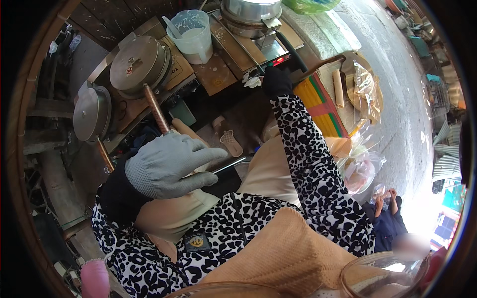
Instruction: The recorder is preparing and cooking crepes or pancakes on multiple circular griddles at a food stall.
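My left hand, in a grey knit glove, is in front of my lap with fingers stretched out and thumb apart. Just past its knuckles ends the coiled copper-coloured handle of a round metal griddle iron with its lid down. Whether hand and handle touch, I cannot tell. My right hand, in a black glove, is closed at the end of a long thin metal bar. What its fingers hold is hidden. Crumpled white paper lies beside it.
Another round iron stands at left. A clear jug of pale liquid is by a metal pot. At right, a striped box neighbours a rolled wafer and plastic bags. Another person is at lower right.
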Available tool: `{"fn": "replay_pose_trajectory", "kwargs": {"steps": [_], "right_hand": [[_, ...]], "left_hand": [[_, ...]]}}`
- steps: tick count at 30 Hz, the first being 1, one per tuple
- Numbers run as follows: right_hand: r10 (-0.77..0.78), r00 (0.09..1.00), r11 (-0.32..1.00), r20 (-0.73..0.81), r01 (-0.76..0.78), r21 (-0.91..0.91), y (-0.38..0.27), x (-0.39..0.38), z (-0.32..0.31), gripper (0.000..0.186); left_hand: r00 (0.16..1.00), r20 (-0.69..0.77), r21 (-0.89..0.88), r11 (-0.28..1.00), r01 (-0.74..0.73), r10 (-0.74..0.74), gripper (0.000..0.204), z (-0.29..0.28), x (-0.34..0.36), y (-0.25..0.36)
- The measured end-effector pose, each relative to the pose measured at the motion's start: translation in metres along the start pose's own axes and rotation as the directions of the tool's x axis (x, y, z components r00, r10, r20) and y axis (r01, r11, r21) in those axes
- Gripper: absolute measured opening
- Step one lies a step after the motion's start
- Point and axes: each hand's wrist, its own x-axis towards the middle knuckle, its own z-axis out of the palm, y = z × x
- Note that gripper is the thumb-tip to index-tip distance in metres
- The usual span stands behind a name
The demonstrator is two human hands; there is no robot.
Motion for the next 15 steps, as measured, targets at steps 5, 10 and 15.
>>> {"fn": "replay_pose_trajectory", "kwargs": {"steps": [5,10,15], "right_hand": [[-0.031,0.999,1.0,-0.022,0.031,0.006,-0.002,0.0,0.002,0.03],[-0.085,0.992,0.996,-0.092,0.085,-0.003,-0.007,-0.002,0.008,0.014],[-0.03,0.987,0.998,-0.16,0.038,0.047,0.017,-0.005,0.003,0.03]], "left_hand": [[1.0,0.003,-0.029,1.0,0.01,-0.01,0.042,0.0,-0.002,0.0],[1.0,-0.017,-0.003,1.0,0.014,-0.014,0.043,0.001,-0.005,-0.001],[1.0,-0.019,0.031,0.999,-0.014,0.015,0.042,-0.004,0.004,0.002]]}}
